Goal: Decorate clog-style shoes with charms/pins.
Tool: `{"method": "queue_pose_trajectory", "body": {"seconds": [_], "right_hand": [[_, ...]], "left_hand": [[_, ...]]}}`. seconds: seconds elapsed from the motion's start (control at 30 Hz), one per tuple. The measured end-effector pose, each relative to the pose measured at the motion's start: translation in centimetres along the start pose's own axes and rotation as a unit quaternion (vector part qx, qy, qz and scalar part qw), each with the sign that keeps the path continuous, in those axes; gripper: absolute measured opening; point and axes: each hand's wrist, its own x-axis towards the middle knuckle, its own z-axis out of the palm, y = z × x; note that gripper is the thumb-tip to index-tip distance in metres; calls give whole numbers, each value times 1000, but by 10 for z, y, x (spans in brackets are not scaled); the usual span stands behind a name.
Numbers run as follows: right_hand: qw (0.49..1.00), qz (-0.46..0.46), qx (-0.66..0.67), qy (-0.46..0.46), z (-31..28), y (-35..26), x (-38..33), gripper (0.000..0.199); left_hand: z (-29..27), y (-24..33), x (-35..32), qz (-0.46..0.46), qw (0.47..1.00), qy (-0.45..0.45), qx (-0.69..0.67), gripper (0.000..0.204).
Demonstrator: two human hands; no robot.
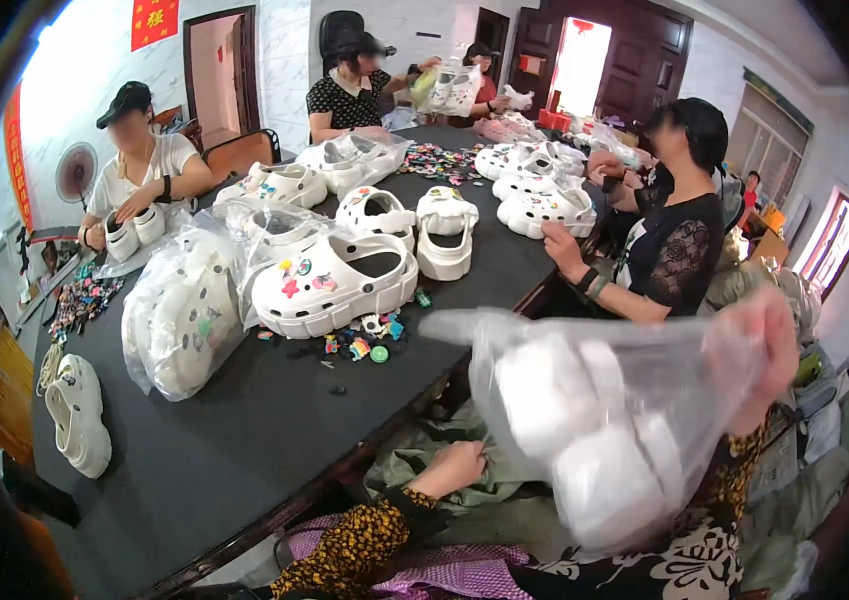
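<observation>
Head view: the right hand (770,350), at about 3 o'clock, has its fingers closed on the top of a clear plastic bag (595,430) that holds white clogs and hangs blurred off the tabletop (245,450) edge. The left hand (455,468), near 6 o'clock, rests on grey-green cloth (415,470) in the lap; its fingers curl loosely, holding nothing I can make out. One pair looks bagged. At 10 o'clock a decorated white clog (335,285) and loose coloured charms (360,345) lie unbagged beside another filled bag (185,320).
</observation>
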Motion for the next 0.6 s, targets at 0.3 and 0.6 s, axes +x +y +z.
{"method": "queue_pose_trajectory", "body": {"seconds": [0.3,0.6], "right_hand": [[990,43,-133,-16,96,77,207,20],[924,42,-317,-208,189,230,289,25]], "left_hand": [[-29,-23,-65,64,994,28,-82,25],[-31,-44,-79,86,986,11,-144,23]]}}
